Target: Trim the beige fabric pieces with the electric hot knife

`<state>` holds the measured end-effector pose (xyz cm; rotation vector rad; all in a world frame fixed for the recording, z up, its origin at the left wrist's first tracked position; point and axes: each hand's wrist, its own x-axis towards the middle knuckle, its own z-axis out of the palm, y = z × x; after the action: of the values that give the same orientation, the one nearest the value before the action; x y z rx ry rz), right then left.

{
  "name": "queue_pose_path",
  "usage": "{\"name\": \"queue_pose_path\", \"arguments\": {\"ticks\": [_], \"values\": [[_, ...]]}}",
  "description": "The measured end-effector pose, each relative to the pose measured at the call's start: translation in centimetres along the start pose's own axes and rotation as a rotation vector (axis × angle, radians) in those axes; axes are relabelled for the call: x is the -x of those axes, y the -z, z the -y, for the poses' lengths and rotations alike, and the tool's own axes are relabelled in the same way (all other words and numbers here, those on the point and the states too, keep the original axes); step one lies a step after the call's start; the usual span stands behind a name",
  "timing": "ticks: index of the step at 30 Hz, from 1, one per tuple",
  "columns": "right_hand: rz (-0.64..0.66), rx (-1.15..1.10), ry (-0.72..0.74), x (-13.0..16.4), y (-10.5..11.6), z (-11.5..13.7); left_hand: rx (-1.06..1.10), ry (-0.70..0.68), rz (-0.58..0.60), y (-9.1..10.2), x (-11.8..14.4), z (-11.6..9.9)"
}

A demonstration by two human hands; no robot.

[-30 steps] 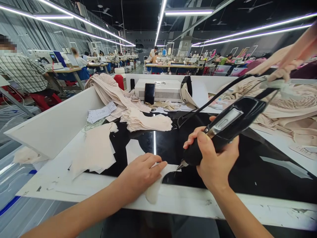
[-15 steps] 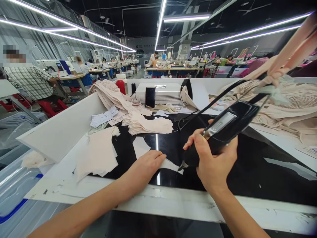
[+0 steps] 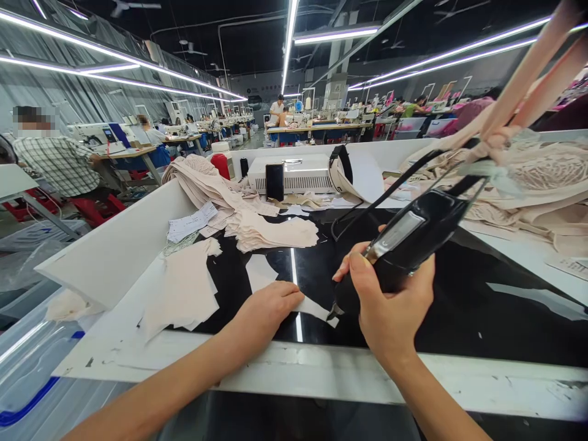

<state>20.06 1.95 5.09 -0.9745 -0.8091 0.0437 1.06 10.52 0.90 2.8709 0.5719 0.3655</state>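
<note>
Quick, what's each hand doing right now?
Left hand: palm-down on the white piece; whether its grip is open or closed cannot be told.
Right hand: closed around the black tool.

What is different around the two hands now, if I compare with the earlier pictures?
The pale flap seen one second ago below the left hand, over the white table edge, no longer shows. The white piece under that hand has turned slightly, its tip slanting nearer the person. Unchanged: the right hand grips the black tool, and the cloth stack lies in place.
</note>
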Motion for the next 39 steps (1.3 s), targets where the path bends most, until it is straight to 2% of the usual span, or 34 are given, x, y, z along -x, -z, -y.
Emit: {"name": "queue_pose_path", "arguments": {"ticks": [6, 10, 17, 21, 27, 32, 39], "values": [[-0.022, 0.037, 0.017, 0.4, -0.1, 0.4, -0.096, 0.025, 0.072, 0.4, -0.1, -0.5], [-0.043, 0.044, -0.004, 0.8, -0.3, 0.5, -0.227, -0.033, 0.112, 0.9, 0.2, -1.8], [-0.026, -0.011, -0.032, 1.1, -0.1, 0.5, -0.296, -0.155, 0.018, 0.1, 1.2, -2.4], [-0.021, -0.101, -0.042, 0.0, -0.3, 0.2, -0.298, -0.157, -0.025, -0.9, 1.4, -2.4], [-0.019, -0.183, -0.016, -2.0, -2.0, -1.3, -0.310, -0.154, -0.087, -2.1, 1.5, -2.6], [0.018, -0.179, -0.043, -2.0, -2.8, -2.3, -0.318, -0.158, -0.100, -2.5, 1.5, -2.6], [0.033, -0.199, -0.061, -1.7, -3.0, -2.0, -0.297, -0.175, -0.142, -3.1, 1.4, -2.6]]}}
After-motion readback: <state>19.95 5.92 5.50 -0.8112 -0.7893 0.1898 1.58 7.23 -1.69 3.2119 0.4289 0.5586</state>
